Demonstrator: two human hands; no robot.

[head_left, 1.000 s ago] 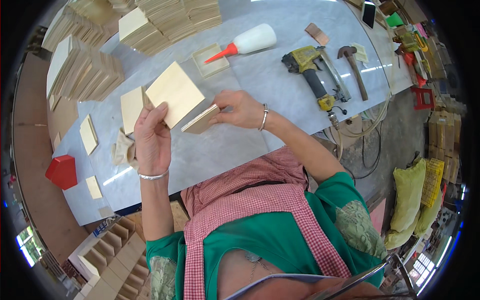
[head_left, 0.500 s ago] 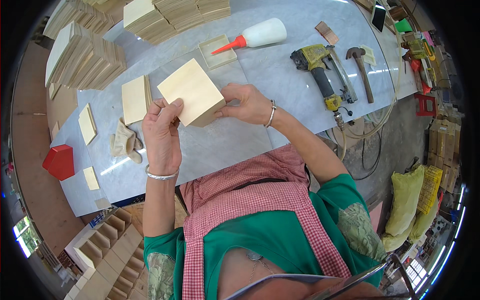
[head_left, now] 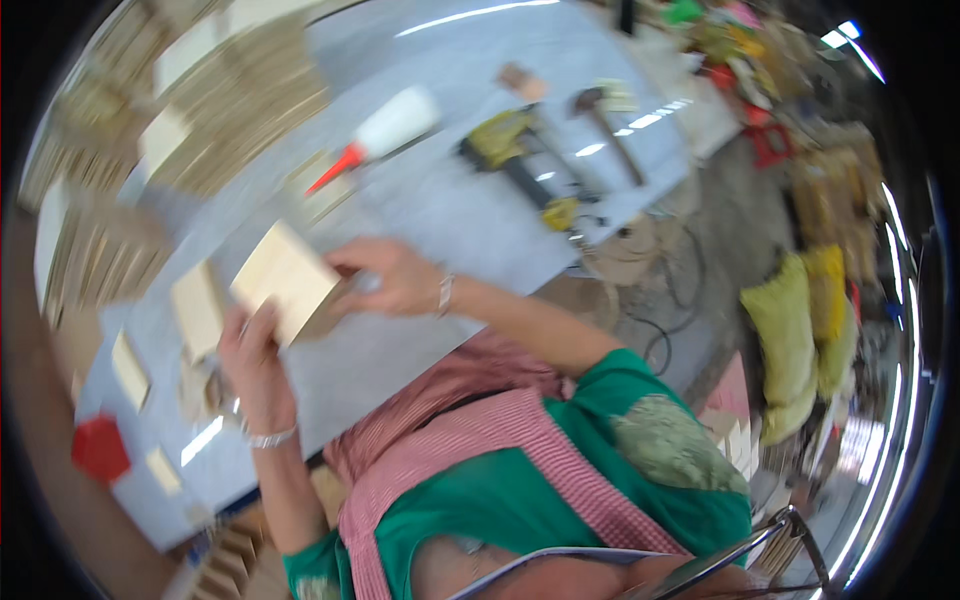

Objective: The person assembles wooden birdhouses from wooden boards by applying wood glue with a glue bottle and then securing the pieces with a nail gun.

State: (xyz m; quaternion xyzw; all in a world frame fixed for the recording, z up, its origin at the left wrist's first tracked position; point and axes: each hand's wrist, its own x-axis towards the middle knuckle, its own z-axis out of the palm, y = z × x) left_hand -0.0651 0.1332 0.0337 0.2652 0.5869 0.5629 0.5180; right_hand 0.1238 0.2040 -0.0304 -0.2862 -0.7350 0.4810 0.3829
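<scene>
Gripping wooden piece (head_left: 285, 275) with left hand (head_left: 252, 352) and right hand (head_left: 393, 280), front-left of bottle (head_left: 397, 122) (might skew if pressed unevenly).

Pale cream panel (head_left: 285, 278), white bottle (head_left: 398, 122), red nozzle (head_left: 335, 170), green shirt (head_left: 490, 490), pink checked apron (head_left: 440, 440)

1. From where I'm standing, I can't read a single word, label, number or sign.
2. The white bottle (head_left: 397, 122) and yellow-and-black nail gun (head_left: 503, 142) on the worktop (head_left: 495, 255) are too blurred to show any lettering.
</scene>
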